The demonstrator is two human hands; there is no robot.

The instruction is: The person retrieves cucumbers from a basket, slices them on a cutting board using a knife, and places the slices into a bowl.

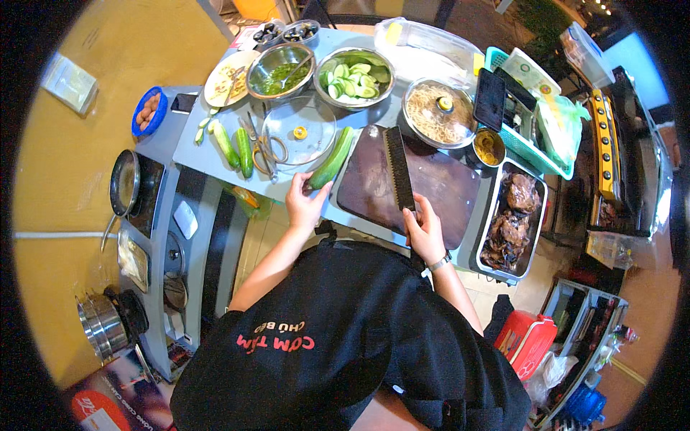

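Note:
My left hand [305, 202] grips the near end of a green cucumber [335, 156], which lies slanted along the left edge of a dark cutting board [366, 180]. In my right hand [425, 229] is the handle of a broad dark-bladed knife [398, 164]. Its blade points away from me above the board, and a toothed-looking edge faces left. Two more cucumbers, one paler [226, 144] and one darker [244, 152], rest on the table to the left, beside small cut ends [200, 131]. Past the board, a steel bowl [325, 59] holds cucumber slices [351, 81].
Scissors [263, 156] and a glass lid [280, 121] lie left of the held cucumber. A green sauce bowl [253, 67] and a glass-lidded noodle bowl [412, 132] stand farther back. A metal tray [540, 215] of dark meat [509, 231] borders the board's right side.

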